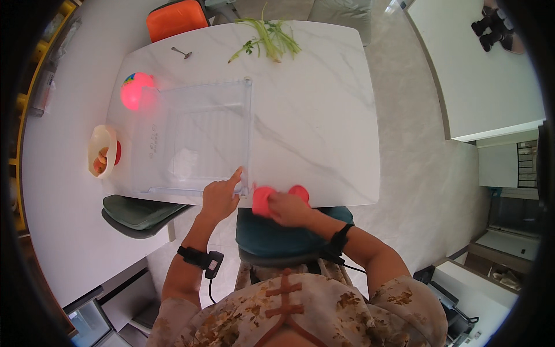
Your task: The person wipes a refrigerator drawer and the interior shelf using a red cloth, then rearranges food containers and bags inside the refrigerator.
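In front of me a clear plastic drawer [208,126] rests on a marble-patterned white table [316,121]. My left hand [220,197] is at its near right corner, the index finger stretched along the inside and the thumb by the near wall. Bunched in my right hand [288,210] is a pinkish-red cloth [263,201], blurred, held over the table's near edge just right of the drawer. Part of the cloth sticks out on either side of the fingers, and the palm is hidden.
Around the drawer are a pink ball [136,91], a cream bowl [96,152] holding several reddish round items, a spoon [182,53] and celery stalks [271,41]. Chairs stand close: green [143,212], dark teal [286,238] and orange [177,19]. Cables hang from both my wrist straps.
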Available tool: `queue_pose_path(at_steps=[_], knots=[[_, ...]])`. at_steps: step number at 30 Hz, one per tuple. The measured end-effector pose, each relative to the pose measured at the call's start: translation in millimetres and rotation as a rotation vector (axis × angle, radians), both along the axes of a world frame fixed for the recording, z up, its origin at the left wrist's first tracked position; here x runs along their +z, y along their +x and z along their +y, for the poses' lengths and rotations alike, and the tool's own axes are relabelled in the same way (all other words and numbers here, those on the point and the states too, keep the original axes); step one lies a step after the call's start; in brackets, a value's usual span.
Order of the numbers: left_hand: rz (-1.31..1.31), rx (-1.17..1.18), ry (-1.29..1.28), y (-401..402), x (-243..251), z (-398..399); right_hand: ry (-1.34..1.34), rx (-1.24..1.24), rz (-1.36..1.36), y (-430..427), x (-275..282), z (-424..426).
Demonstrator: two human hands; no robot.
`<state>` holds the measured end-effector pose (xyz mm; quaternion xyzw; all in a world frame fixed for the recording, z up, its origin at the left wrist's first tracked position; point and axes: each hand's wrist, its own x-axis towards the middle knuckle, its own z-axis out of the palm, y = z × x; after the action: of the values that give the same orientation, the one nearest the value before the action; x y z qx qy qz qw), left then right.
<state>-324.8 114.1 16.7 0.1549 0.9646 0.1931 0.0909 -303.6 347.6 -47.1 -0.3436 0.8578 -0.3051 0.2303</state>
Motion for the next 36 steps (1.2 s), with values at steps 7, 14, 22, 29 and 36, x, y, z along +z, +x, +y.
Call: queue_pose_path(at_steps=[7, 14, 22, 29, 36], knots=[[-0.011, 0.032, -0.013, 0.6, -0.6, 3.7, -0.123, 0.260, 0.407, 0.4, -45.2, 8.8], [0.009, 0.038, -0.039, 8.7, 4.1, 3.1, 0.014, -0.072, 0.258, -46.6, -50.6, 27.2], [-0.024, -0.029, -0.023, 2.8, 20.2, 4.3, -0.307, -0.652, 0.220, -113.3, -13.7, 55.2], [-0.239, 0.185, 0.668, 52.5, 49.3, 50.3, -0.886, -0.871, -0.429, -23.5, 48.9, 28.9], [-0.810, 0.873, 1.637, 39.7, 9.6, 102.3, -0.500, -0.479, -0.449, 15.9, 65.3, 16.0]])
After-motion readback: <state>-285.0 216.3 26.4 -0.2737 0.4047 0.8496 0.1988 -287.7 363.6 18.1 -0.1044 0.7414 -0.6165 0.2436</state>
